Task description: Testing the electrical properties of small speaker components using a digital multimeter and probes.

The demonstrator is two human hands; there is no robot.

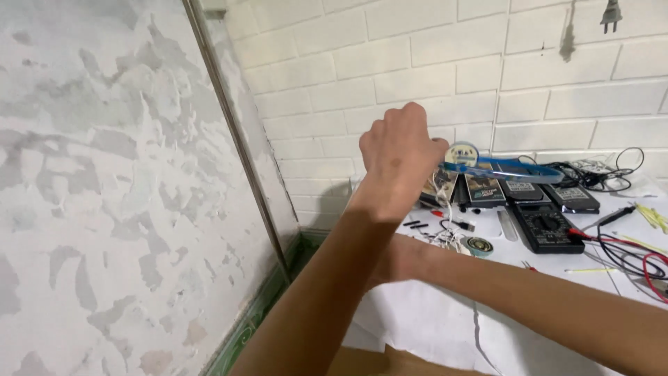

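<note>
At 9 o'clock I see a rough plastered wall (104,195) with grey and white patches, and a thin metal strip (236,139) runs down along its edge. Behind it, from 12 to 3 o'clock, stands a white brick wall (417,56); a plug (611,15) hangs on it at about 1 o'clock.

In the middle, my left hand (396,150) is raised, with its back toward me. The fingers are closed into a fist around the end of a blue tool (511,170), long and flat, which points out toward 3 o'clock above the table. What kind of tool it is, I cannot tell exactly.

My right arm comes in from 4 o'clock and passes under the left forearm. The right hand is hidden behind that forearm, so I cannot tell if it is wide or narrow, or if it holds something.

The table (431,320) has a white cover. Just right of the left arm lies a small roll of tape (479,246) beside some thin white wires (445,240). Further toward 3 o'clock lies a black multimeter (546,226), and behind it several dark flat devices (529,189) stand in a row near the brick wall. At the far right I see red and black cables (633,254) and some yellow sticks (653,216).
</note>
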